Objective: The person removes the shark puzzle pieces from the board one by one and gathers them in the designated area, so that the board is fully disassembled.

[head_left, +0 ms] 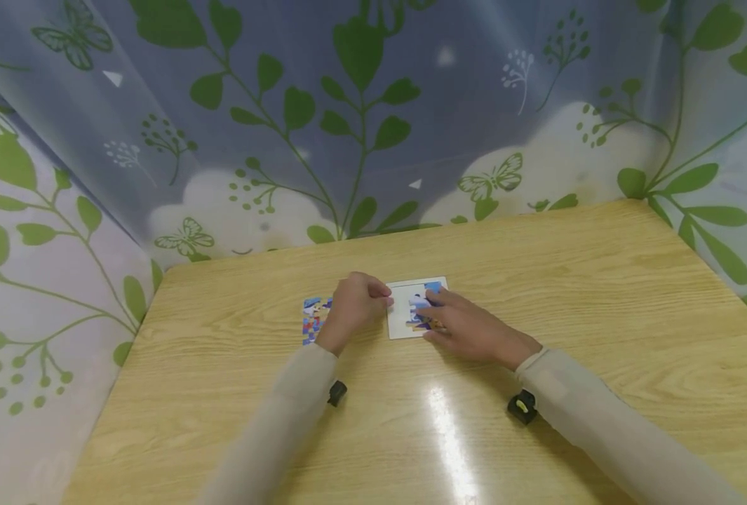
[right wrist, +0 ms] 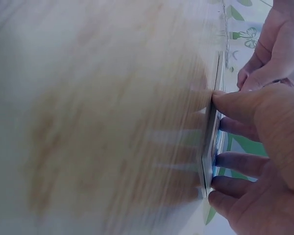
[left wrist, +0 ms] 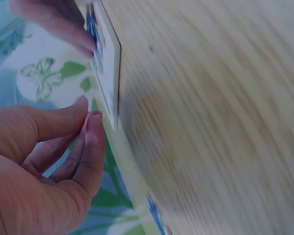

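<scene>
- Puzzle board, a white square card tray (head_left: 403, 317) with blue and multicoloured pieces partly filling it, lies flat near the middle of the pale wood-grain table (head_left: 600, 294), a little toward the far edge.
- Right hand (head_left: 468, 328) rests on the board's right half; fingers are nearly straight and spread, pressing pieces down onto the tray. Wrist view shows the thumb at the board's edge and fingertips (right wrist: 225, 161) on its face.
- Left hand (head_left: 355, 307) sits at the board's left edge, fingers curled loosely, thumb and forefinger tips (left wrist: 90, 120) close together just beside the edge; whether they pinch a piece, I cannot tell.
- A second patch of blue, red and white jigsaw pieces (head_left: 315, 319) lies left of the board, partly hidden under the left hand.
- Judgement: to seat pieces well, keep the board steadied at its left edge while pressing flat and evenly, not sliding, so joined pieces do not shift.
- Leaf-and-butterfly printed curtain (head_left: 360, 126) hangs behind the table.
</scene>
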`<move>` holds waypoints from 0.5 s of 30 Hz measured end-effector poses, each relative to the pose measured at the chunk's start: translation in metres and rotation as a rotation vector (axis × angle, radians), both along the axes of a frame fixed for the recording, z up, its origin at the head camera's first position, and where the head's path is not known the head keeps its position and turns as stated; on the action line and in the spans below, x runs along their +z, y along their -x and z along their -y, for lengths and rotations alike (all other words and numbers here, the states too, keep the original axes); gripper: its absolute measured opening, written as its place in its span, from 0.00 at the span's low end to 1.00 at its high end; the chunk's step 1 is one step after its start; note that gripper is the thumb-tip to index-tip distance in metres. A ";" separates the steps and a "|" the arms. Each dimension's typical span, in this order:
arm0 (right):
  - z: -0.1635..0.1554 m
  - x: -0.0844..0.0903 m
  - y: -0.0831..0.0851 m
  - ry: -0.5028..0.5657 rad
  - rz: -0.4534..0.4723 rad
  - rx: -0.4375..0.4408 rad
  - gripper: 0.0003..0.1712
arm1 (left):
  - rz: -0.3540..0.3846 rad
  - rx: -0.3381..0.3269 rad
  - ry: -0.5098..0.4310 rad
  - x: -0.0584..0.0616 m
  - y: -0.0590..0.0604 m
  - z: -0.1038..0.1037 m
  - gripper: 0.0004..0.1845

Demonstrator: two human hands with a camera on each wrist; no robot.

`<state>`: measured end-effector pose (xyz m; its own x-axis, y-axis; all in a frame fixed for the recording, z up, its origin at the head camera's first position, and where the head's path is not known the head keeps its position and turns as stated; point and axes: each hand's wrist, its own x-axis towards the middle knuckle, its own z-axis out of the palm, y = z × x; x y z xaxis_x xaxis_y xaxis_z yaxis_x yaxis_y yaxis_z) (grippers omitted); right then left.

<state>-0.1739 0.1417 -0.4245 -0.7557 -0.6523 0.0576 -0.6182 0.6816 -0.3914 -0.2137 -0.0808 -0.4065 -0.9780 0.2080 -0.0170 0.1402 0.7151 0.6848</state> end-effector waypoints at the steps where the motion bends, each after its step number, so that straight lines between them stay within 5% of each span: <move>1: 0.000 0.000 0.000 0.001 -0.003 0.002 0.25 | 0.004 -0.012 0.003 0.000 0.000 -0.004 0.04; 7: 0.000 -0.002 -0.001 0.036 -0.010 0.008 0.24 | 0.029 -0.059 0.037 -0.005 0.000 -0.022 0.06; 15: -0.001 -0.002 -0.001 0.056 -0.049 0.019 0.22 | 0.031 -0.009 0.071 -0.009 -0.001 -0.033 0.04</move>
